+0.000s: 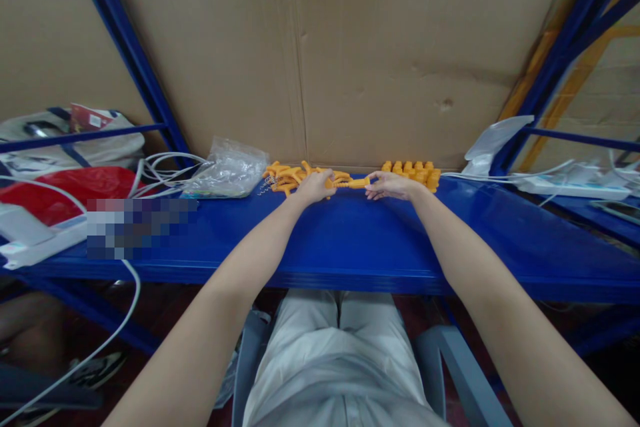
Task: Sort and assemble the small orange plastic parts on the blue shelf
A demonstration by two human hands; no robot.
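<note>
Head view: orange part (357,183) spans gap between both hands, above blue surface (350,233). Left hand (315,187): fingers closed on its left end. Right hand (390,185): fingers pinching its right end. Loose orange pieces (286,177) heaped beside and beyond left fingers. Orange blocks (410,170) in rows, just beyond right fingers. Clear plastic bag (230,167) farther left of left fingers, past heap. Cardboard (380,60) upright behind all.
</note>
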